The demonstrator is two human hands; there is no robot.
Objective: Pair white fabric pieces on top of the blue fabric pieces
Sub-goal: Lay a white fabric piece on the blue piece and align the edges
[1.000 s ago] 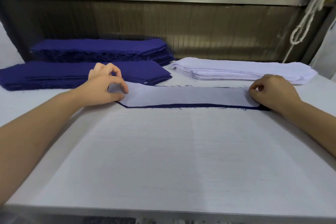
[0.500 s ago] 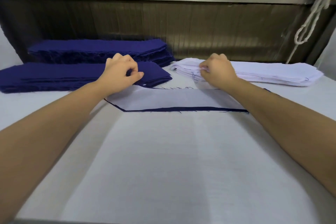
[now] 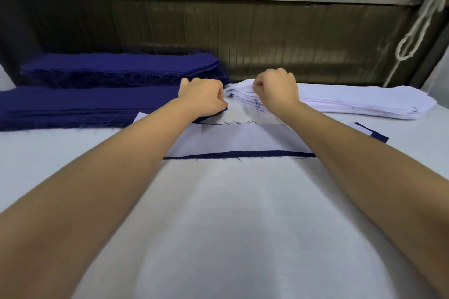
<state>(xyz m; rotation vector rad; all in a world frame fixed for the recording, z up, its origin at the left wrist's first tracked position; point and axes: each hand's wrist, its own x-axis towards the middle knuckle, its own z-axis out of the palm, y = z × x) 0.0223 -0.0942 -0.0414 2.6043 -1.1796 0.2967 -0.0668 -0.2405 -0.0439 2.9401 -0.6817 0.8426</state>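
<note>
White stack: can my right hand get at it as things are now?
Probably yes. The right hand sits on the left end of the white stack, fingers curled at its top sheets, nothing between. The left hand is over at the blue stack, out of the way.

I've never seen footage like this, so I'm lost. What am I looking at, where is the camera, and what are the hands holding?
No machine: a person wears a camera on the head, so you look down along their arms. On the table lie a near blue pile, a far blue pile, a white pile and one finished pair, white on blue. The left hand grips the near blue pile's end; the right hand pinches the white pile's end.
</note>
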